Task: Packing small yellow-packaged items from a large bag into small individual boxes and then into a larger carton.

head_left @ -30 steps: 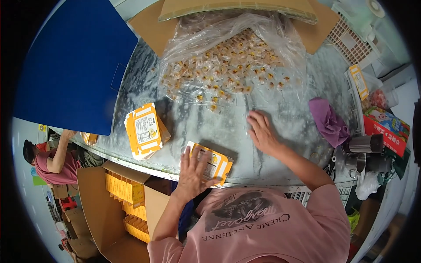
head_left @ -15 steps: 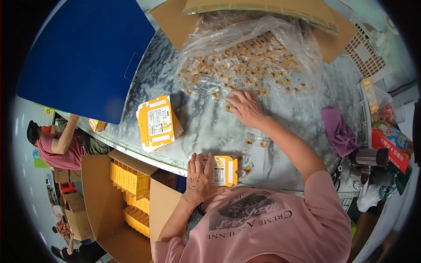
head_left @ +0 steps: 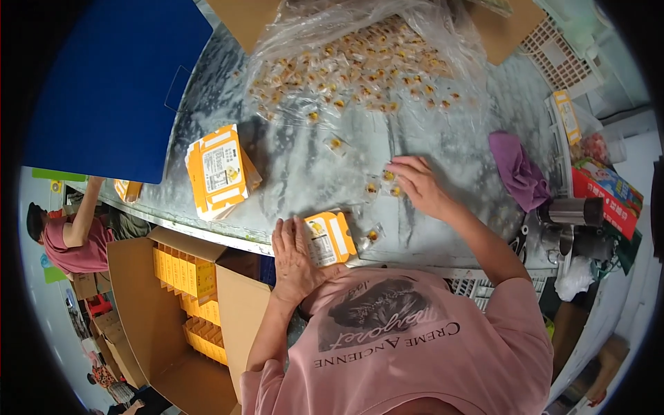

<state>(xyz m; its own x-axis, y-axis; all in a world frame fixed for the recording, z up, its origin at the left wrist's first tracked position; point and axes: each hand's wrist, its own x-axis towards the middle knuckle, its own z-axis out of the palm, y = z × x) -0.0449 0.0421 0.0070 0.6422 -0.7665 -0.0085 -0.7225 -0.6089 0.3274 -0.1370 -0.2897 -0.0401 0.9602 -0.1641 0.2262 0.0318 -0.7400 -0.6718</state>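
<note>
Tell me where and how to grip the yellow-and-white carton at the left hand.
The carton is probably best pinched at its right end, coming from the right: it lies flat with that flapped end uncovered, while the left hand has its fingers along the left side and its thumb by the near edge.

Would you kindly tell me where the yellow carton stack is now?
In the head view, the carton stack lies left on the table, between the blue panel and the left hand.

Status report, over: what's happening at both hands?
Left fingers against yellow-and-white carton. Right fingers at small wrapped pieces. One loose piece beside carton.
</note>
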